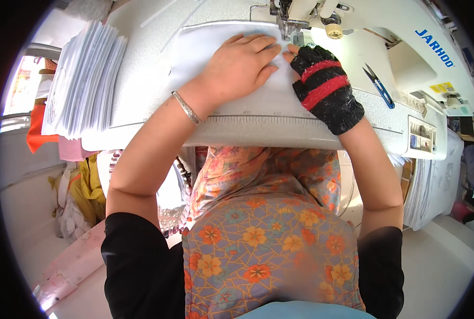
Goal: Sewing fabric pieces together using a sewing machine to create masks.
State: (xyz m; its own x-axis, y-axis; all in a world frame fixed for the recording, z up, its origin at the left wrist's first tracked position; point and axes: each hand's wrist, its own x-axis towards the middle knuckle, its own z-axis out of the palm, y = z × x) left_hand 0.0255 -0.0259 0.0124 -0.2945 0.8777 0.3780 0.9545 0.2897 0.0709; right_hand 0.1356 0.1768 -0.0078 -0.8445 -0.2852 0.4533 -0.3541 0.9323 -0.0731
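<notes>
A white cloth piece point(194, 47) lies on the sewing machine bed, its far edge close to the presser foot point(285, 29). My left hand point(242, 66) rests flat on that cloth, fingers stretched toward the foot, a silver bracelet on the wrist. My right hand point(324, 80), in a black fingerless glove with red stripes, is at the cloth's right side, just in front of the needle area. Its bare fingertips are curled together at the cloth's edge; the grip is partly hidden by the glove.
A thick stack of white pieces point(85, 80) stands on the left. Blue-handled thread snips point(379, 87) lie right of my gloved hand. The machine arm point(407, 32) overhangs the bed at upper right. A ruler scale point(237, 119) runs along the near edge, with a small bobbin compartment point(422, 135) at right.
</notes>
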